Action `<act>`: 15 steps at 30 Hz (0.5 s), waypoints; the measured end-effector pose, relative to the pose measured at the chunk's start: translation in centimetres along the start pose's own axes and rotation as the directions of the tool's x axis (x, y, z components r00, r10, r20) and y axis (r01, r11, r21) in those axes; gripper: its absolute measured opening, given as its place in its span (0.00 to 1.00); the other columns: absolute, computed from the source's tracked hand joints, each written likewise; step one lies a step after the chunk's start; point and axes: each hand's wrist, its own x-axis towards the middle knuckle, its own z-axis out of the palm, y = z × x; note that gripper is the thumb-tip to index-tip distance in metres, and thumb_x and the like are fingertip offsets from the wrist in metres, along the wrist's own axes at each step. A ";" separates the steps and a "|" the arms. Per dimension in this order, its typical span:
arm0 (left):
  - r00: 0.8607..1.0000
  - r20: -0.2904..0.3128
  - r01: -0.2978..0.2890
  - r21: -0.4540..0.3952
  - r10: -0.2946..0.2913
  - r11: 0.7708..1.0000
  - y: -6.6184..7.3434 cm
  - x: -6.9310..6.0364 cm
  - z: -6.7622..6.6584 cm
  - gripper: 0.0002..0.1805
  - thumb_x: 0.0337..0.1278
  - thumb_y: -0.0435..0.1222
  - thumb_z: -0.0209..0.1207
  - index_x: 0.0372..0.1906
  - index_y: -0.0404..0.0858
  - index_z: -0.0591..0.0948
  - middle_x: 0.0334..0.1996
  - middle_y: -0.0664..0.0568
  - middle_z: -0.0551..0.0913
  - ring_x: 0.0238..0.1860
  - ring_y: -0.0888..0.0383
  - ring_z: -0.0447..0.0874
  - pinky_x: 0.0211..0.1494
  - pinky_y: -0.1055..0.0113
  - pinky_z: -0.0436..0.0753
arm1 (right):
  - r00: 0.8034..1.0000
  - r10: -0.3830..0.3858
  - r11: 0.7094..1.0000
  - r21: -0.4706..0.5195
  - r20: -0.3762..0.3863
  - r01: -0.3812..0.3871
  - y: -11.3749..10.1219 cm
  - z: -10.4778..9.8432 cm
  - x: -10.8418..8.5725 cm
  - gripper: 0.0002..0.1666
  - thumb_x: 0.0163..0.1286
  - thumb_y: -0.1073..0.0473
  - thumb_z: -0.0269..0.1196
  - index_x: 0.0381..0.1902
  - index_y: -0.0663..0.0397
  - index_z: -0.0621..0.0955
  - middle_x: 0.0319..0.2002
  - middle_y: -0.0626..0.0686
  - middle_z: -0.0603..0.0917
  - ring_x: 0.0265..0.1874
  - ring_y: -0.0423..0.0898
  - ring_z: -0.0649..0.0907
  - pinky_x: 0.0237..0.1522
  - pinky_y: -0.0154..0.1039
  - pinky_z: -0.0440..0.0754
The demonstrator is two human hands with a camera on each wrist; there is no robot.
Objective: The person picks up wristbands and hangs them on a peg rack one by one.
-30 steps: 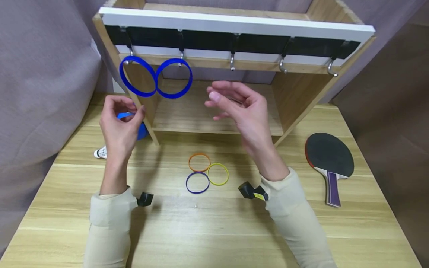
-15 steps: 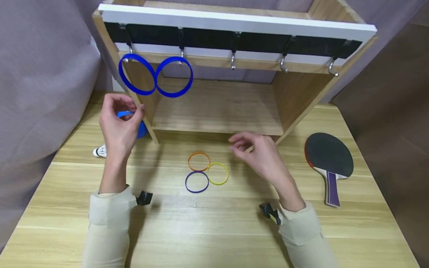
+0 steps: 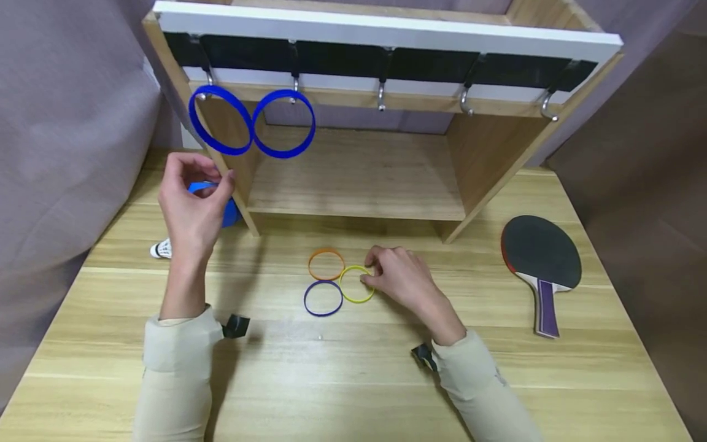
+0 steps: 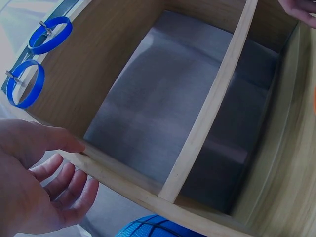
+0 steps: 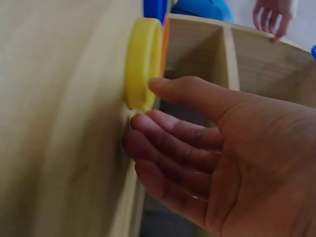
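My right hand (image 3: 403, 279) is at the yellow ring (image 3: 357, 301), which lies flat on the wooden table. In the right wrist view, the thumb tip is at the ring's rim, with the fingers half bent beside it and a gap between them. An orange ring (image 3: 326, 250) and a dark blue ring (image 3: 323, 315) lie against it. My left hand (image 3: 190, 202) is at the shelf's left side panel (image 4: 118, 185); its thumb tip touches the edge and its fingers hang loosely curled outside. Two blue rings (image 3: 221, 149) (image 3: 284, 155) hang from the leftmost hooks.
The wooden shelf (image 3: 353, 178) stands at the back. Along its top runs a hook rail (image 3: 342, 64) with several metal hooks. A table tennis paddle (image 3: 541, 255) lies at right. A shuttlecock (image 3: 161, 248) and a blue object (image 3: 231, 215) are beside the left hand.
My right hand has come down from in front of the shelf to the yellow ring on the table. The left hand has stayed at the side panel. The head view has shifted slightly.
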 end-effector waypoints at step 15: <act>1.000 0.003 -0.010 0.001 0.010 1.000 -0.1 0.0 -0.1 0.16 0.52 0.26 0.65 0.42 0.23 0.73 0.34 0.43 0.78 0.36 0.54 0.79 0.35 0.74 0.80 | 1.000 -0.004 1.000 -0.018 -0.024 0.003 1.2 0.0 0.2 0.08 0.56 0.62 0.70 0.34 0.49 0.83 0.25 0.41 0.81 0.26 0.40 0.80 0.29 0.44 0.79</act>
